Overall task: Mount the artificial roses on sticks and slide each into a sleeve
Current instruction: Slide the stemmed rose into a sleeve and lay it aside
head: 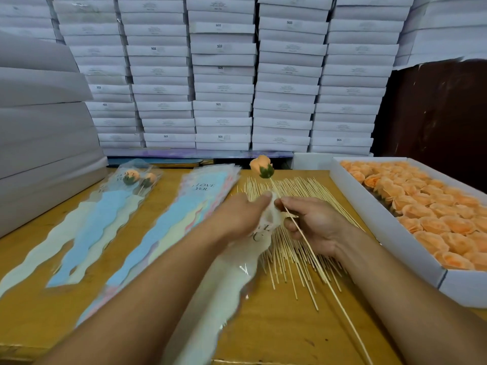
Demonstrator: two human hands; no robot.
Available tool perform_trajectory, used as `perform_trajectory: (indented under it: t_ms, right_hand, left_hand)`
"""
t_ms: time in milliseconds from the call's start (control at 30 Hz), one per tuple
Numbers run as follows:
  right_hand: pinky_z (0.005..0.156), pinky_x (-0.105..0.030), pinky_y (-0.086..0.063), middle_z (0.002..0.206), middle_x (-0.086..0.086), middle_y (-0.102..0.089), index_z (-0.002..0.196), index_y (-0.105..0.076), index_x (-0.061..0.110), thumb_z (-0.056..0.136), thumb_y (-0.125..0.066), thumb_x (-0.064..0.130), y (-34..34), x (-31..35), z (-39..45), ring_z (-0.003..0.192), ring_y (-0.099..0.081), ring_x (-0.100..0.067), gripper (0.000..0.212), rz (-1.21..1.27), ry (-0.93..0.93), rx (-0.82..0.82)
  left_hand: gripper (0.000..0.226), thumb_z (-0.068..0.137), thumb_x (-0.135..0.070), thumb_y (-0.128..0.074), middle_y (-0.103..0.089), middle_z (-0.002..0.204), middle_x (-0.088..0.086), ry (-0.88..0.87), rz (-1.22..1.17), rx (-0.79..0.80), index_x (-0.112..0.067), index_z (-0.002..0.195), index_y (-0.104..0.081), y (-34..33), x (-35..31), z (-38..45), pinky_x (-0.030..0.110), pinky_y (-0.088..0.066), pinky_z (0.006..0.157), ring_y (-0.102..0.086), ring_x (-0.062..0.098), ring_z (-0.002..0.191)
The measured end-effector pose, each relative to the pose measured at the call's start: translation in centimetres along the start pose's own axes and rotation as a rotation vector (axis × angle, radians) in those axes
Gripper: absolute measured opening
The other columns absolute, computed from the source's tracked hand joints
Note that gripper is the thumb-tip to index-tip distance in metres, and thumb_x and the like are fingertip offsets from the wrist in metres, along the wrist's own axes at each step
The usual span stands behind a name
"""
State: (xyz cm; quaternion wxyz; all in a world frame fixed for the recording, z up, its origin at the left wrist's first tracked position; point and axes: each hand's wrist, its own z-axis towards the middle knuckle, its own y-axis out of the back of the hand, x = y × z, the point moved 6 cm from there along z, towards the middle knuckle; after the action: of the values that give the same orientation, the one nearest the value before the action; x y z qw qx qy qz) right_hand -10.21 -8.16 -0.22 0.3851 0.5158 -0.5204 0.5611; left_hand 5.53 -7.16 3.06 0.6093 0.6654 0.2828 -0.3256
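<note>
Stacked white boxes (224, 75) form a wall along the far edge of the wooden tabletop (276, 325), with more grey-white boxes (39, 143) piled at the far left corner. Along the right edge lies an open white tray (390, 227) filled with loose peach rose heads (434, 214). A stack of empty pastel sleeves (168, 227) printed "I LOVE YOU" stretches from the far middle of the tabletop toward the near left edge. Left of it lie 2 finished sleeves (105, 219), each with a rose inside near the far end. A loose pile of bare wooden sticks (295, 248) fans across the centre, under both hands.

The left hand (237, 217) grips the mouth of a cream sleeve (226, 285), thumb pressed on top and fingers curled beneath; the rest of the sleeve trails toward the near edge. The right hand (316, 222) pinches a long stick (311, 248) between thumb and curled fingers, just beside the sleeve's mouth. That stick carries a peach rose (261, 167) with a green base, raised above the far part of the stick pile, while its bare end reaches toward the near edge. The rose is outside the sleeve
</note>
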Motion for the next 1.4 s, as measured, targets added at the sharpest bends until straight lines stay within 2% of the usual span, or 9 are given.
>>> perform_trajectory:
  t_ms: [167,233,300,567,700,933,1067,1233,1400]
  right_hand:
    - [0.041,-0.021,-0.039,0.082,-0.005,-0.063,0.093,-0.071,0.008,0.092,-0.062,0.023,-0.7,0.4,-0.3,0.053,-0.049,-0.011,0.017,0.052,0.025,0.101]
    - [0.041,-0.021,-0.039,0.08,-0.005,-0.061,0.093,-0.07,0.008,0.088,-0.063,0.024,-0.8,0.4,-0.4,0.052,-0.049,-0.011,0.017,0.082,0.025,0.122]
    - [0.041,-0.021,-0.039,0.078,-0.005,-0.059,0.093,-0.069,0.008,0.094,-0.06,0.021,-0.8,0.4,-0.4,0.052,-0.049,-0.011,0.016,0.086,0.027,0.121]
    - [0.041,-0.022,-0.041,0.081,-0.004,-0.067,0.092,-0.071,0.008,0.098,-0.058,0.02,-0.3,0.3,-0.2,0.053,-0.05,-0.012,0.019,0.041,0.018,0.08]
    - [0.041,-0.022,-0.04,0.084,-0.004,-0.069,0.092,-0.072,0.008,0.099,-0.057,0.02,0.0,0.1,0.1,0.053,-0.05,-0.012,0.02,0.028,0.003,0.076]
    - [0.041,-0.023,-0.042,0.093,-0.011,-0.072,0.096,-0.071,0.007,0.099,-0.057,0.02,0.6,-0.1,0.7,0.052,-0.052,-0.012,0.02,0.061,-0.019,0.051]
    - [0.037,-0.021,-0.038,0.079,-0.005,-0.068,0.084,-0.075,0.01,0.099,-0.059,0.021,1.3,0.2,1.7,0.049,-0.05,-0.01,0.025,0.061,-0.062,-0.024]
    - [0.027,-0.014,-0.026,0.067,-0.005,-0.067,0.09,-0.058,0.01,0.103,-0.052,0.017,1.8,2.2,4.5,0.038,-0.04,-0.002,0.016,0.098,-0.156,-0.097]
    - [0.027,-0.011,-0.026,0.054,0.0,-0.057,0.091,-0.055,0.009,0.106,-0.047,0.012,2.4,3.4,7.8,0.031,-0.04,0.0,0.017,0.2,-0.194,-0.203]
  left_hand:
    - [0.065,0.085,-0.045,-0.075,-0.068,0.12,0.02,0.242,-0.589,0.084,-0.007,0.133,-0.052,1.6,3.0,2.9,0.053,-0.057,0.088,-0.067,0.041,0.109]
    - [0.051,0.084,-0.031,-0.076,-0.073,0.108,0.021,0.307,-0.838,0.215,-0.004,0.126,-0.061,0.8,3.3,2.9,0.048,-0.061,0.067,-0.074,0.037,0.089]
    - [0.043,0.08,-0.026,-0.076,-0.075,0.102,0.02,0.294,-0.942,0.294,-0.005,0.116,-0.067,-0.1,3.4,2.9,0.047,-0.061,0.061,-0.075,0.034,0.079]
    - [0.039,0.072,-0.01,-0.077,-0.073,0.1,0.025,0.233,-0.992,0.382,0.002,0.108,-0.068,-1.7,4.7,3.4,0.049,-0.06,0.062,-0.074,0.037,0.08]
    - [0.018,0.073,-0.008,-0.078,-0.073,0.103,0.024,0.192,-1.02,0.396,0.0,0.089,-0.08,-2.2,5.4,3.9,0.05,-0.06,0.069,-0.074,0.037,0.087]
    - [0.018,0.073,-0.007,-0.079,-0.073,0.105,0.024,0.175,-1.037,0.416,-0.002,0.091,-0.08,-2.4,5.3,3.6,0.051,-0.06,0.075,-0.073,0.036,0.089]
    - [0.03,0.072,-0.007,-0.079,-0.071,0.11,0.025,0.181,-1.033,0.443,0.003,0.1,-0.076,-2.3,5.7,3.4,0.053,-0.057,0.087,-0.071,0.037,0.094]
    - [0.018,0.076,-0.007,-0.077,-0.074,0.1,0.023,0.151,-1.023,0.472,0.002,0.091,-0.079,-2.4,5.5,3.1,0.048,-0.061,0.077,-0.075,0.033,0.084]
    - [0.041,0.063,-0.009,-0.09,-0.073,0.102,0.023,0.106,-1.045,0.541,0.002,0.101,-0.076,-2.3,5.2,2.9,0.046,-0.06,0.077,-0.074,0.033,0.086]
